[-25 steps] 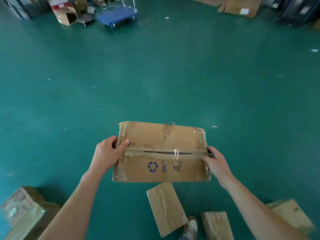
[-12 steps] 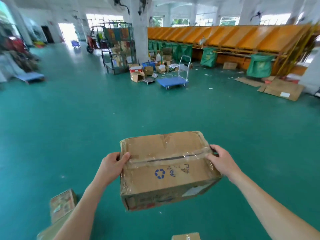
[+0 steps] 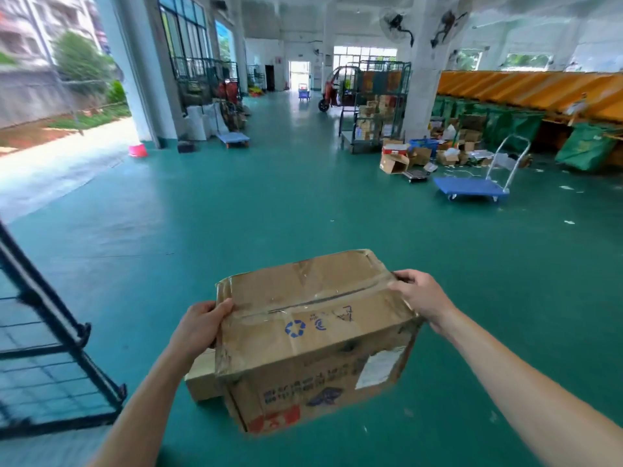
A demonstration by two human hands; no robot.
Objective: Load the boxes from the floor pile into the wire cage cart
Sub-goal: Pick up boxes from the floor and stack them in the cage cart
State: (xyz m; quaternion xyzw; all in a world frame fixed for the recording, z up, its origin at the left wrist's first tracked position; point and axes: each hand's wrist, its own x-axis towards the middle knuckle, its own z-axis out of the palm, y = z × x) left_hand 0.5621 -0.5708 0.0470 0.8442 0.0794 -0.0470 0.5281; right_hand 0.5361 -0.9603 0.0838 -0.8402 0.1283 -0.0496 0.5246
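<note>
Black wire cage cart (image 3: 57, 358) at our left edge, blurred; we cannot see its load. Worn brown taped cardboard box (image 3: 313, 338) is airborne, near the cart, not yet inside. Small tan carton (image 3: 199, 377) waits on the green floor (image 3: 303, 214) below. Left hand (image 3: 199, 326) and right hand (image 3: 421, 294): fingers (image 3: 403, 276) clamped on box ends.

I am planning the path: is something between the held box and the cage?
Nothing at carrying height. The box is right of the cage; only floor and a low carton lie between.
</note>
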